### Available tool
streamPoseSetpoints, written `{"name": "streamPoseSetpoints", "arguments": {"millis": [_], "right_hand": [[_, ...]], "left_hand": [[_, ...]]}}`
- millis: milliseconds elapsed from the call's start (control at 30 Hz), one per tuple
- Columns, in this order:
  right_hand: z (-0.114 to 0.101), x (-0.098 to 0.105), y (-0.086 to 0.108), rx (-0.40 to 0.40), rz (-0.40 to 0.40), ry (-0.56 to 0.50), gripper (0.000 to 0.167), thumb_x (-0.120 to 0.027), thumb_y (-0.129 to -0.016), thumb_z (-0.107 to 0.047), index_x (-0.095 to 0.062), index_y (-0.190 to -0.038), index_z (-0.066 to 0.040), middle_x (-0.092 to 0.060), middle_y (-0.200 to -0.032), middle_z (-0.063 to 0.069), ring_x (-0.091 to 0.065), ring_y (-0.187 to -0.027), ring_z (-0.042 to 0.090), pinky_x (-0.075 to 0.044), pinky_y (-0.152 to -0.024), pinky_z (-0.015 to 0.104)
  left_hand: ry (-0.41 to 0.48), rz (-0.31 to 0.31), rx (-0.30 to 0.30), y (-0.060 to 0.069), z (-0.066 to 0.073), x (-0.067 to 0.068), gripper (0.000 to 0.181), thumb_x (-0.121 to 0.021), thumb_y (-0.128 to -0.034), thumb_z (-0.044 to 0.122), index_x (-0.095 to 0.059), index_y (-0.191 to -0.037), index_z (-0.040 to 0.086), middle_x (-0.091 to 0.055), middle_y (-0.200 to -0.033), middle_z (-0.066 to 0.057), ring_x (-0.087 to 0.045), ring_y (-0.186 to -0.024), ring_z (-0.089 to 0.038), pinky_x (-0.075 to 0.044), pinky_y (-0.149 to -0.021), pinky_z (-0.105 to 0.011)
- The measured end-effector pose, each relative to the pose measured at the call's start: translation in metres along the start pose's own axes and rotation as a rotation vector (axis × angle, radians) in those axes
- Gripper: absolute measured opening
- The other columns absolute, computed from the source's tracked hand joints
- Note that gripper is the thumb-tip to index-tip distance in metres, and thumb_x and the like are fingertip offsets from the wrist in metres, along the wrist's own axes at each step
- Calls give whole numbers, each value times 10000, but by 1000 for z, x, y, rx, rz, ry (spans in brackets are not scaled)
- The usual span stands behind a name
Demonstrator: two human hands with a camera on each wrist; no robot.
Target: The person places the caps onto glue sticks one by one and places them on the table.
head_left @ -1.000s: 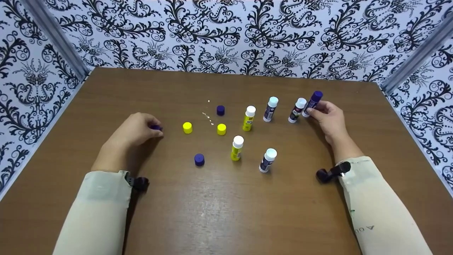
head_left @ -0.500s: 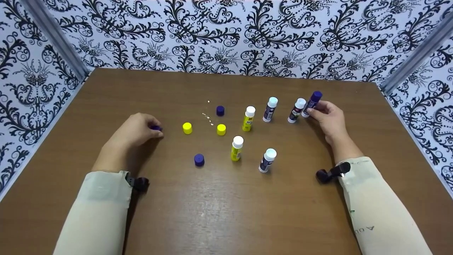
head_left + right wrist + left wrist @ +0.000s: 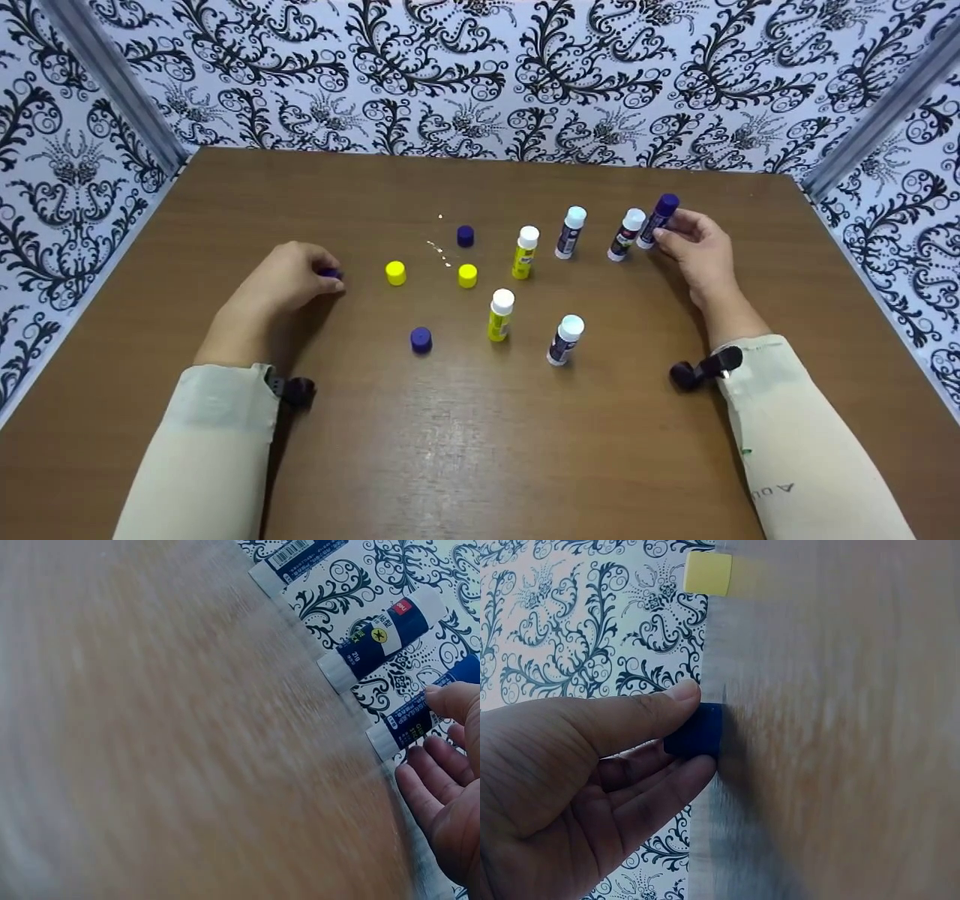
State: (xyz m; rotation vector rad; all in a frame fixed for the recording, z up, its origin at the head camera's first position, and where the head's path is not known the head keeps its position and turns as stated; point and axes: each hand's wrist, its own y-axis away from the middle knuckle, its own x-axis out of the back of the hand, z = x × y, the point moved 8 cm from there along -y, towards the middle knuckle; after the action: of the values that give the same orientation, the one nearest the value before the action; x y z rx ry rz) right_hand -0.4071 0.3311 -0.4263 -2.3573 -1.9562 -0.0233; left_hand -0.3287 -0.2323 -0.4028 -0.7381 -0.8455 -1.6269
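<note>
My left hand (image 3: pixel 277 285) pinches a dark blue cap (image 3: pixel 696 732) between thumb and fingers, at the table surface on the left. On the right, my right hand (image 3: pixel 703 259) holds a glue stick (image 3: pixel 658 220) with its purple-blue cap on, standing nearly upright. Close beside it is an uncapped blue-labelled glue stick (image 3: pixel 381 639) with a white top. Another such glue stick (image 3: pixel 571 233) stands farther left, and one more glue stick (image 3: pixel 565 341) is nearer the front. Two yellow glue sticks, one at the back (image 3: pixel 525 253) and one at the front (image 3: pixel 500 316), have white tops.
Loose caps lie mid-table: a yellow cap (image 3: pixel 395 274), a second yellow cap (image 3: pixel 467 276), a blue cap (image 3: pixel 421 341) and another blue cap (image 3: pixel 465 236). Small white crumbs (image 3: pixel 439 250) are scattered near them. Patterned walls (image 3: pixel 435 82) border the brown table (image 3: pixel 450 450).
</note>
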Motion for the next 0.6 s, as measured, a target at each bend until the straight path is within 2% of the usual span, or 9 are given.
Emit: {"name": "streamPoseSetpoints", "arguments": {"millis": [200, 367, 500, 600], "right_hand": [[-2, 3, 1, 3, 45, 5, 385, -752, -920, -22, -609, -1271, -94, -660, -1076, -57, -645, -1000, 84, -591, -818, 131], [-4, 5, 3, 1, 75, -4, 488, -750, -916, -11, -566, -1368, -27, -662, -1071, -65, -646, -995, 73, -589, -795, 123], [-5, 7, 5, -4, 96, -26, 553, -754, -912, -6, -530, -1417, -2, -660, -1100, -35, -647, -989, 74, -593, -752, 140], [-8, 8, 6, 3, 111, 0, 574, -757, -917, -25, -517, -1437, 2, -651, -1150, -2, -641, -997, 71, -592, -725, 153]], "left_hand": [[3, -5, 6, 0, 0, -1, 281, -749, -959, 182, -730, -1182, 12, -705, -1185, -199, -611, -1022, -343, -550, -926, -456], [1, 2, 4, 1, 2, 1, 279, -751, -956, 178, -728, -1177, 9, -705, -1193, -204, -617, -1040, -351, -553, -952, -479], [-4, 7, -1, 1, 5, 3, 298, -746, -962, 176, -719, -1202, 2, -697, -1220, -219, -622, -1068, -368, -561, -990, -516], [-5, 9, 3, 2, 7, 3, 301, -736, -972, 170, -714, -1219, 1, -692, -1231, -224, -625, -1073, -374, -571, -988, -525]]}}
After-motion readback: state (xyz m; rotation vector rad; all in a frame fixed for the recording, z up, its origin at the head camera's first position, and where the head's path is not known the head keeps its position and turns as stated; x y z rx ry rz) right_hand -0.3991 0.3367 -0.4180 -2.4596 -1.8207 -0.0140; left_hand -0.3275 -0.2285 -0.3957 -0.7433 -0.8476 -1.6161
